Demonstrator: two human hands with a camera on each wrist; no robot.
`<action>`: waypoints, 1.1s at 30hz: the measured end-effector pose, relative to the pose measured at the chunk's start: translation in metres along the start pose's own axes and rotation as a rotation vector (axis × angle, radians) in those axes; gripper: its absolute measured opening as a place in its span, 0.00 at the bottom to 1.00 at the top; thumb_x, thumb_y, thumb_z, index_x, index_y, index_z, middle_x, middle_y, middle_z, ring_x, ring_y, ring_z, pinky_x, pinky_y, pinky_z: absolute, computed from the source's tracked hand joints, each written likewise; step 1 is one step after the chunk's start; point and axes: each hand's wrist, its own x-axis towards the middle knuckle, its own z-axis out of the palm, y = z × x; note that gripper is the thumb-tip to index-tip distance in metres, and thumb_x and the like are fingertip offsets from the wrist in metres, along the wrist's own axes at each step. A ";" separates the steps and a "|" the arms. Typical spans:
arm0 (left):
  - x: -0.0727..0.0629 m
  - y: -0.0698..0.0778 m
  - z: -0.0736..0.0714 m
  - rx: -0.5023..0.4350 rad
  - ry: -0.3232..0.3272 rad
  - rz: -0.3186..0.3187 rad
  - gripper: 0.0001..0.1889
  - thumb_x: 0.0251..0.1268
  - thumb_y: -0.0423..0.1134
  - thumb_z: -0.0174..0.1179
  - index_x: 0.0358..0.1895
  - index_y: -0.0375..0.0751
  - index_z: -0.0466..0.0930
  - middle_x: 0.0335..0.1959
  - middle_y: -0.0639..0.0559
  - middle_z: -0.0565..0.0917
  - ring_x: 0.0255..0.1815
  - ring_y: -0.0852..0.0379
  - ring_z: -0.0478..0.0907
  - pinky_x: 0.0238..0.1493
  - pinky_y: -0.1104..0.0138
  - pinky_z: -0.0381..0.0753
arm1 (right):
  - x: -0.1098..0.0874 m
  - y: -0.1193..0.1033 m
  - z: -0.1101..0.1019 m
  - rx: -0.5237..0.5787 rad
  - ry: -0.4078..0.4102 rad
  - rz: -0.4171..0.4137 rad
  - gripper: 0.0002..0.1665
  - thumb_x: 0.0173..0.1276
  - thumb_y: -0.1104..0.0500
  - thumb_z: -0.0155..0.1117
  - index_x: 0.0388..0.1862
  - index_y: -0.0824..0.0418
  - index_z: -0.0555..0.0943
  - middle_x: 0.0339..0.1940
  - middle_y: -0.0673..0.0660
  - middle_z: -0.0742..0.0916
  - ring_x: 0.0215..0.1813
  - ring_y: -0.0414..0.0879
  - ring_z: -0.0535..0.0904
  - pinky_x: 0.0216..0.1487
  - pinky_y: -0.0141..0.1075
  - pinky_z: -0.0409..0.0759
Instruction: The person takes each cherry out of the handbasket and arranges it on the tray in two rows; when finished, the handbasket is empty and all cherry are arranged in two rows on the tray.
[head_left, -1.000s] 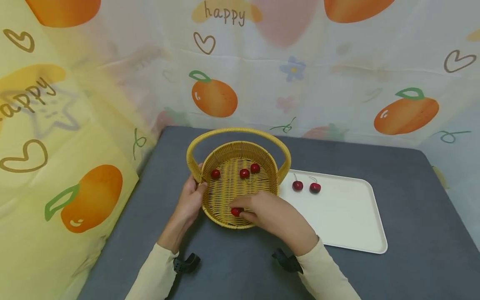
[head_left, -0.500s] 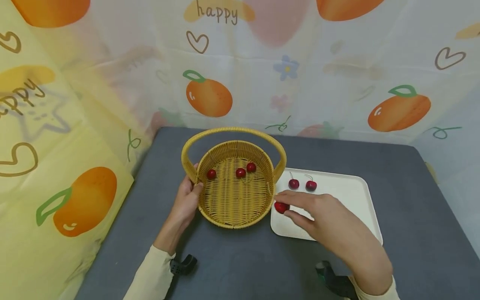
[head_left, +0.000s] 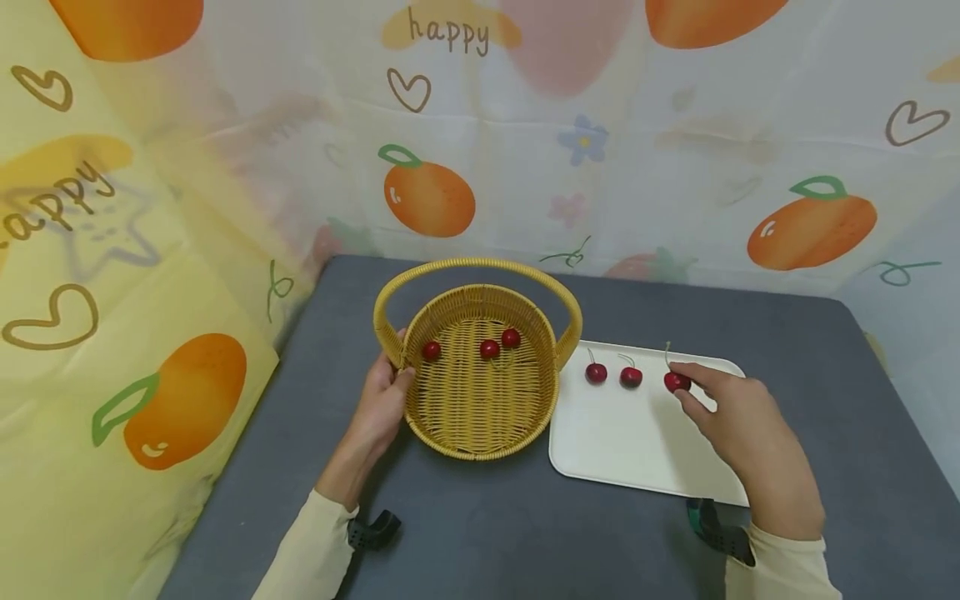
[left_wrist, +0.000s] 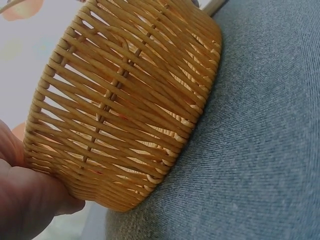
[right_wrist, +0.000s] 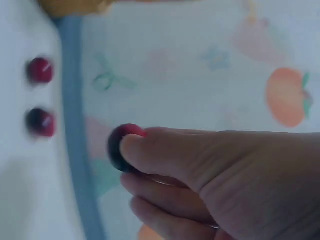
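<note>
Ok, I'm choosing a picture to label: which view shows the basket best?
The head view: it frames the whole basket, handle and inside included. The left wrist view has mainly part of its woven side, close up; the right wrist view, just a blurred bit at the top.

Cams: head high, wrists nr, basket (head_left: 480,412) shared

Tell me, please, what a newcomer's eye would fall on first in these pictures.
Probably the yellow wicker basket near the middle of the head view, with three red cherries inside and the left hand gripping its side. Next, perhaps, the held cherry, pinched in the right hand over the white tray. Behind the table, bright printed oranges stand out on the pale cloth.
</note>
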 end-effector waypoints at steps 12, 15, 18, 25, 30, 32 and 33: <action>-0.002 0.002 0.002 -0.006 -0.003 -0.002 0.36 0.83 0.24 0.39 0.87 0.37 0.38 0.87 0.43 0.49 0.85 0.49 0.50 0.82 0.49 0.53 | 0.013 0.040 0.042 0.005 -0.010 0.114 0.23 0.69 0.65 0.73 0.62 0.68 0.85 0.48 0.69 0.90 0.43 0.62 0.82 0.42 0.55 0.82; -0.002 0.000 0.000 -0.008 0.003 0.001 0.35 0.83 0.24 0.39 0.87 0.38 0.40 0.87 0.42 0.50 0.85 0.49 0.51 0.82 0.49 0.53 | 0.016 0.043 0.050 0.011 0.000 0.094 0.22 0.68 0.65 0.74 0.61 0.68 0.85 0.49 0.69 0.90 0.47 0.63 0.84 0.48 0.59 0.82; -0.003 0.000 -0.001 -0.010 0.004 -0.007 0.35 0.84 0.25 0.39 0.88 0.40 0.39 0.87 0.44 0.49 0.85 0.50 0.51 0.82 0.49 0.53 | 0.018 0.042 0.054 0.017 0.014 0.088 0.22 0.68 0.65 0.74 0.60 0.69 0.85 0.49 0.70 0.90 0.50 0.66 0.85 0.52 0.62 0.82; -0.004 0.000 -0.002 0.014 0.002 -0.011 0.35 0.84 0.26 0.39 0.88 0.41 0.39 0.88 0.48 0.46 0.86 0.54 0.47 0.83 0.52 0.51 | 0.020 0.042 0.058 0.015 -0.008 0.119 0.21 0.70 0.62 0.73 0.61 0.67 0.85 0.51 0.71 0.89 0.53 0.68 0.84 0.53 0.63 0.81; -0.002 -0.001 0.000 0.017 -0.009 0.001 0.35 0.84 0.25 0.39 0.88 0.41 0.39 0.88 0.48 0.46 0.85 0.54 0.48 0.83 0.53 0.52 | 0.021 0.046 0.060 0.014 -0.012 0.123 0.21 0.71 0.61 0.71 0.60 0.69 0.85 0.51 0.72 0.89 0.52 0.71 0.84 0.52 0.64 0.80; -0.001 -0.002 0.000 0.013 -0.007 0.005 0.35 0.84 0.25 0.39 0.88 0.41 0.39 0.88 0.48 0.46 0.85 0.55 0.47 0.83 0.54 0.51 | 0.023 0.046 0.061 0.020 -0.017 0.121 0.21 0.72 0.62 0.71 0.61 0.69 0.84 0.52 0.73 0.89 0.53 0.72 0.84 0.54 0.65 0.79; -0.002 -0.001 0.000 0.010 -0.005 0.006 0.35 0.84 0.25 0.39 0.88 0.41 0.39 0.88 0.48 0.46 0.85 0.54 0.47 0.83 0.54 0.51 | 0.024 0.046 0.062 0.023 -0.020 0.121 0.21 0.72 0.62 0.70 0.61 0.70 0.84 0.52 0.73 0.88 0.53 0.72 0.83 0.54 0.65 0.79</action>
